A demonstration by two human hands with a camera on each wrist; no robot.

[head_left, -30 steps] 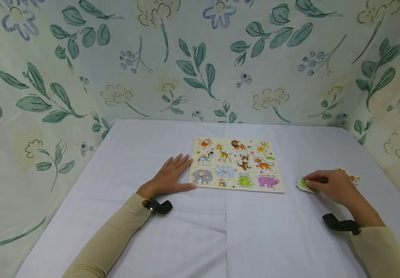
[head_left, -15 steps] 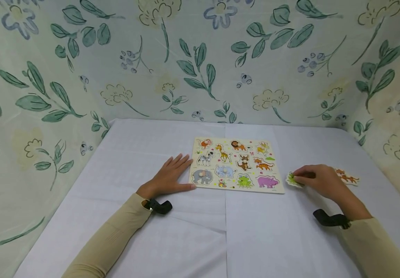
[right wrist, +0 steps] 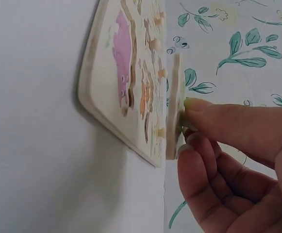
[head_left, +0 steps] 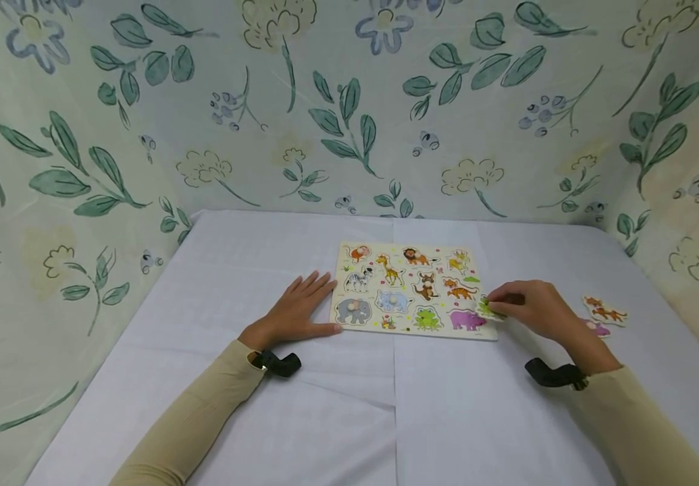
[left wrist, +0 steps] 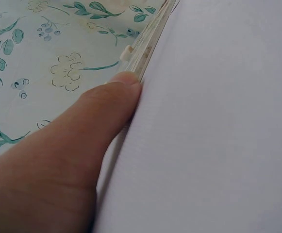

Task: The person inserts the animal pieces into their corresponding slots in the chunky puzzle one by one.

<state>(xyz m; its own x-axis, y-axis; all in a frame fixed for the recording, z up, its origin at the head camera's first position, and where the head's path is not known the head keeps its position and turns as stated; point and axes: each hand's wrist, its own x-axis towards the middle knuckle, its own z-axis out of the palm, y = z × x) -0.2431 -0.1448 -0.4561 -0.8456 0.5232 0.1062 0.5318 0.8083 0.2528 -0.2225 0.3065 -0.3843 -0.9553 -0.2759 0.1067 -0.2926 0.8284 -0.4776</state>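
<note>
A wooden animal puzzle board (head_left: 489,334) lies on the white cloth. My left hand (head_left: 296,310) rests at its left side, fingers spread, the thumb (left wrist: 109,99) touching the board's edge in the left wrist view. My right hand (head_left: 534,307) pinches a green frog puzzle piece (head_left: 483,309) above the board's right edge, near the purple hippo picture (head_left: 467,319). Seen from the right wrist, the frog piece (right wrist: 174,107) stands edge-on, apart from the board (right wrist: 99,82), between thumb and fingers. A green frog picture (head_left: 427,317) shows on the board's lower row.
On the cloth to the right lie a tiger puzzle piece (head_left: 606,310) and a purple piece (head_left: 597,329), partly behind the right wrist. Several knobs (right wrist: 154,44) stick up from the board. A leaf-patterned curtain (head_left: 349,135) hangs behind the table and at both sides.
My right hand has carried the frog piece leftward from the cloth's right side to the board's right edge. The tiger and purple pieces have come into view. My left hand stays put.
</note>
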